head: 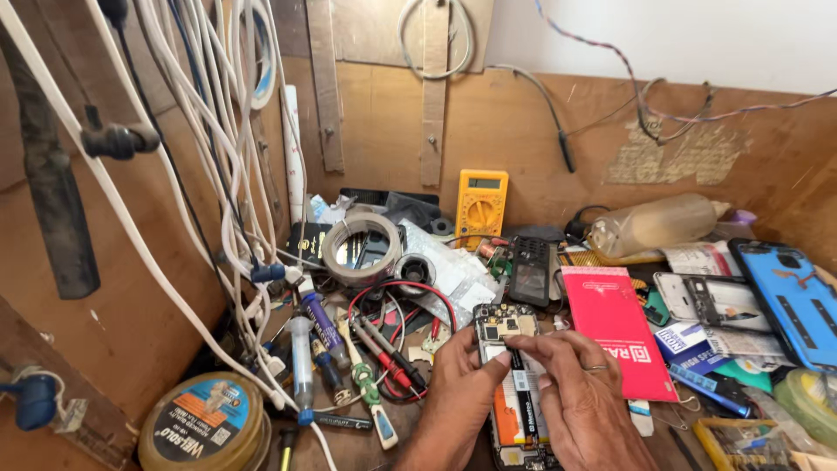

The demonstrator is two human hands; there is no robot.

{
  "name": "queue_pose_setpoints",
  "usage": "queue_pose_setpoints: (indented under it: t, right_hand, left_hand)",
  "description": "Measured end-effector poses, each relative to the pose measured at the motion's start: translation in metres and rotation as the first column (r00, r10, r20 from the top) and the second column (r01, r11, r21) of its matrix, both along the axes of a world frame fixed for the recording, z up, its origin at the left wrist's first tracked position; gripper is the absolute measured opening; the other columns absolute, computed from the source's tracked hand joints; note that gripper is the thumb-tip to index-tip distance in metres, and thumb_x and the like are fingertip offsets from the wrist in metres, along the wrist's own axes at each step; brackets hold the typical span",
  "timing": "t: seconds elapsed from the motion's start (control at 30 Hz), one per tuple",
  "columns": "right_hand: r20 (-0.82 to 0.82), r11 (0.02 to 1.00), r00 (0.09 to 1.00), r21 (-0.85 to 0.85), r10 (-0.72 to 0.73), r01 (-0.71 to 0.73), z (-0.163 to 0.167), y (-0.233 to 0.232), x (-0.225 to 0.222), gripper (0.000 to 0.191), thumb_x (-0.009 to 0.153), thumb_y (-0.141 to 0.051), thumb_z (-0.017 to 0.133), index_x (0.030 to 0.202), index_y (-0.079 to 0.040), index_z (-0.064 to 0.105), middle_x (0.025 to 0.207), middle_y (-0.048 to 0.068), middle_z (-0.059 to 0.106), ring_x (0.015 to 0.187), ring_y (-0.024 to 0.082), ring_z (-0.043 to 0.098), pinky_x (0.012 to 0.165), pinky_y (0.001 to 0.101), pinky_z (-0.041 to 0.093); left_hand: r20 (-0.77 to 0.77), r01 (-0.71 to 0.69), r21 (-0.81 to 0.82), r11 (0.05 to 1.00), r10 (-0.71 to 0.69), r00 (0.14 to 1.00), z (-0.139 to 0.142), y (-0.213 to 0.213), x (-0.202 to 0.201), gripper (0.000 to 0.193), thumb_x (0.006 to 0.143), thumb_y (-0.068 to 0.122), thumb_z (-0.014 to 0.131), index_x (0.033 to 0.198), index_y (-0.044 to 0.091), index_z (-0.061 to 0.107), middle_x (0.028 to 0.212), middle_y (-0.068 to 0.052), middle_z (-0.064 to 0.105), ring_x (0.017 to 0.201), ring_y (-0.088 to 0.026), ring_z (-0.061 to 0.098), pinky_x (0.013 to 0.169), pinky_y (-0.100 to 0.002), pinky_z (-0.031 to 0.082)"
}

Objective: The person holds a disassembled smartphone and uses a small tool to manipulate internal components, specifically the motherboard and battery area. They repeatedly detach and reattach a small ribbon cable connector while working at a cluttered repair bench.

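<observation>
Left hand (458,388) steadies opened phone (514,384); right hand (580,392) fingertips pinch black strip (520,371) over battery. Best peel slowly, low angle. Red probes (392,362) at 9 o'clock.

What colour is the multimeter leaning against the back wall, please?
Yellow; the multimeter shows best in the head view.

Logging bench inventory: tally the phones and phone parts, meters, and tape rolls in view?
Opened phone under both hands: 1
Keypad phone: 1
Bare phone frame: 1
Blue phone shell: 1
Yellow meter: 1
Tape roll: 1
Total: 6
</observation>
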State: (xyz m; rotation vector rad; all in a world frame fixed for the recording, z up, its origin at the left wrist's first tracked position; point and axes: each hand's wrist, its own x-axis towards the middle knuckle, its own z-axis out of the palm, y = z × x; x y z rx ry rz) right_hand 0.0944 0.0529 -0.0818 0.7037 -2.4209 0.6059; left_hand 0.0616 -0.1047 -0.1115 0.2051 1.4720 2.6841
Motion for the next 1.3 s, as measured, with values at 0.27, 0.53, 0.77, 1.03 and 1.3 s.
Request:
queue_pose_setpoints:
  t: [0.27,0.53,0.77,1.03,1.3]
  right_hand:
    - [0.156,0.973,0.965,0.126,-0.211,0.192,0.001,-0.005,-0.004,0.064,0.079,-0.005,0.059,0.14,-0.026,0.054,0.103,0.007,0.072,0.115,0.028,0.055,0.102,0.0521,0.032]
    - [0.054,0.998,0.998,-0.052,-0.042,0.045,-0.009,0.012,0.007,0.053,0.082,0.0,0.053,0.133,-0.014,0.057,0.119,0.006,0.073,0.121,0.029,0.053,0.104,0.0501,0.031]
    - [-0.019,1.0,0.999,-0.006,-0.028,0.028,-0.009,0.005,0.002,0.053,0.082,0.0,0.056,0.133,-0.013,0.057,0.115,0.01,0.073,0.117,0.029,0.052,0.103,0.0491,0.028]
    - [-0.03,0.969,0.99,0.203,-0.139,0.142,-0.003,-0.002,-0.001,0.066,0.073,-0.006,0.064,0.138,-0.016,0.054,0.099,0.009,0.074,0.113,0.029,0.056,0.093,0.0511,0.032]
    - [0.054,0.991,0.997,-0.114,-0.063,0.069,-0.006,0.01,0.01,0.043,0.088,-0.002,0.055,0.129,-0.013,0.063,0.115,0.012,0.068,0.118,0.028,0.06,0.104,0.0468,0.04]
  left_hand:
    - [-0.009,-0.035,-0.075,0.997,0.034,0.999,-0.001,0.002,-0.002,0.027,0.089,-0.004,0.064,0.116,-0.003,0.066,0.094,-0.008,0.075,0.08,-0.012,0.069,0.072,-0.028,0.056]
    - [0.071,0.012,0.0,1.0,-0.012,0.997,0.004,0.001,0.012,0.029,0.088,-0.004,0.061,0.117,-0.001,0.064,0.093,-0.007,0.076,0.079,-0.013,0.071,0.071,-0.027,0.058]
    - [0.023,0.005,0.014,1.0,-0.005,1.0,0.004,-0.001,0.003,0.027,0.09,-0.004,0.062,0.117,-0.003,0.064,0.094,-0.006,0.075,0.083,-0.011,0.071,0.073,-0.026,0.057]
    - [0.019,0.011,0.048,0.999,-0.012,1.0,0.003,-0.003,0.001,0.034,0.087,-0.007,0.06,0.121,-0.003,0.064,0.098,-0.009,0.077,0.083,-0.012,0.071,0.076,-0.027,0.057]
    - [0.033,0.015,0.002,1.0,-0.015,0.999,0.001,0.005,0.009,0.032,0.089,-0.004,0.06,0.121,-0.004,0.063,0.097,-0.01,0.077,0.083,-0.015,0.073,0.074,-0.03,0.059]
